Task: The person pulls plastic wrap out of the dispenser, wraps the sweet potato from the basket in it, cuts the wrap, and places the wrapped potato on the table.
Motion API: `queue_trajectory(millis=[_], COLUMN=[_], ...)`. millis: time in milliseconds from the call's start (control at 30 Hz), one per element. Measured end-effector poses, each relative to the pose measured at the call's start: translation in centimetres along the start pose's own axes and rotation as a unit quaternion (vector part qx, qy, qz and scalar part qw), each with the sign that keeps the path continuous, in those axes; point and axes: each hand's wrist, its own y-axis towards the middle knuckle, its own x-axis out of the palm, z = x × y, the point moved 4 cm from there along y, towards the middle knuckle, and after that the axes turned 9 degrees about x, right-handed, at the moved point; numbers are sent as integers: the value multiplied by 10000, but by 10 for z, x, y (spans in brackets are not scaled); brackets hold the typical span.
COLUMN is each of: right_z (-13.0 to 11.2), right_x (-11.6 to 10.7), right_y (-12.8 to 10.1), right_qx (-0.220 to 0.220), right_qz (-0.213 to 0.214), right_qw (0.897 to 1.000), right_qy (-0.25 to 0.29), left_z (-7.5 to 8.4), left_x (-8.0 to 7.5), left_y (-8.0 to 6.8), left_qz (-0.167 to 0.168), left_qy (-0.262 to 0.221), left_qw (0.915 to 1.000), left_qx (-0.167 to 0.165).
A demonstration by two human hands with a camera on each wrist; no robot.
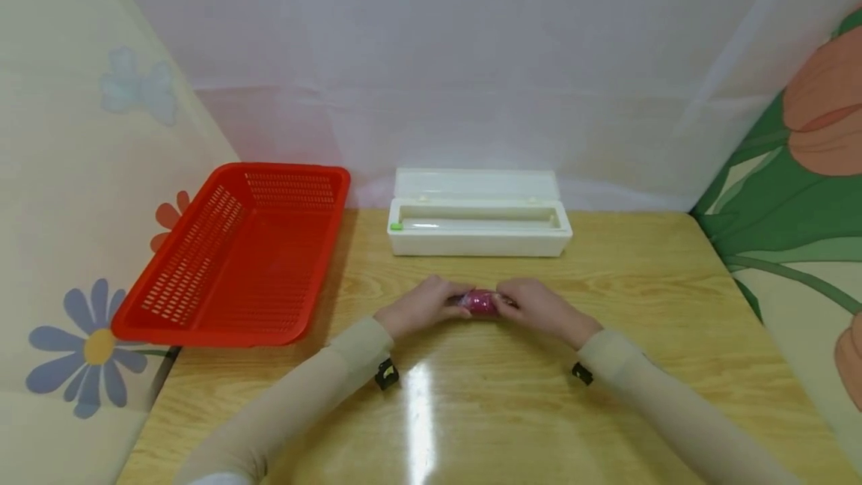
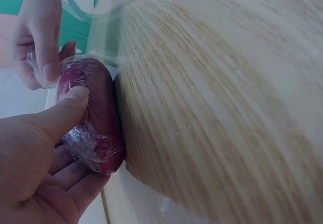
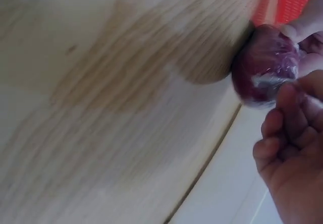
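From the head camera we see our left hand (image 1: pixel 420 307) and right hand (image 1: pixel 539 309) meeting over a dark red wrapped item (image 1: pixel 481 303) near the middle of the tabletop (image 1: pixel 626 298), each grip closed on one end, probably to keep the film taut. A red basket (image 1: pixel 236 253) sits to the left, a white film dispenser box (image 1: pixel 478 219) lies open behind.

At our left wrist, our thumb (image 2: pixel 65 110) and curled fingers clamp the item, resting on the tabletop, while the right hand pinches the clear film (image 2: pixel 38 65).

At our right wrist, the blurred view shows our fingers (image 3: pixel 282 128) curled at the item's end.
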Motion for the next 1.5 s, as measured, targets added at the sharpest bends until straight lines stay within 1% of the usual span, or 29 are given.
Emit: queue_trajectory(millis=[67, 167, 233, 300, 367, 500, 567, 633, 700, 767, 833, 867, 900, 967, 1000, 1033, 1100, 1167, 1233, 1400, 1500], right_z=[0, 4, 7, 10, 9, 0, -5, -6, -3, 3, 8, 10, 11, 12, 12, 12, 11, 10, 9, 8, 7], right_x=[1, 3, 5, 7, 10, 14, 15, 15, 14, 10, 5, 2, 0, -3, -3, -2, 2, 6, 9, 15, 16], right_y=[-1, -5, -5, -3, 0, 12, 17, 19, 18, 13, 5, 0, -4, -13, -17, -20, -26, -29, -31, -33, -33], right_qx=[-91, -53, -44, -26, -68, -165, -94, 55, 279, 379, 243, 66, -173, -622, -838, -959, -1073, -1051, -996, -1141, -1269], right_qz=[-116, -263, -263, -223, -182, -133, -141, -169, -223, -150, 66, 206, 359, 593, 631, 626, 519, 356, 282, 343, 421], right_qw=[9998, 9974, 9951, 9940, 9953, 9996, 9999, 9998, 9989, 9964, 9944, 9941, 9950, 9954, 9944, 9934, 9919, 9922, 9924, 9887, 9866], right_qy=[129, 674, 955, 1071, 944, 211, -25, -54, 310, 745, 1022, 1059, 917, 412, 162, -68, -443, -562, -665, -915, -931], left_z=[-1, -2, -3, -2, 0, 3, 4, 3, 2, 1, 0, 0, 0, -1, -1, -1, -2, -4, -5, -5, -6], left_x=[0, 0, 0, -1, -2, -3, -3, -3, -3, -3, -3, -2, -2, -2, -2, -1, 0, 0, 1, 1, 0], left_y=[-1, -2, -2, -2, -2, -2, -1, -1, -2, -2, -3, -4, -4, -4, -5, -5, -4, -4, -4, -3, -3], left_qz=[9, -1, -17, -10, 31, 167, 213, 234, 216, 164, 133, 127, 135, 142, 152, 157, 168, 172, 186, 233, 270], left_qy=[-8, -35, -53, -95, -136, -117, -88, -92, -146, -225, -278, -297, -306, -330, -355, -375, -440, -502, -531, -594, -674], left_qw=[10000, 10000, 10000, 9999, 9999, 9996, 9993, 9993, 9995, 9996, 9995, 9994, 9994, 9993, 9992, 9991, 9987, 9983, 9981, 9976, 9967], left_qx=[-10, -51, -78, -94, -54, 195, 288, 275, 162, 27, -89, -103, -102, -120, -138, -156, -211, -246, -254, -279, -365])
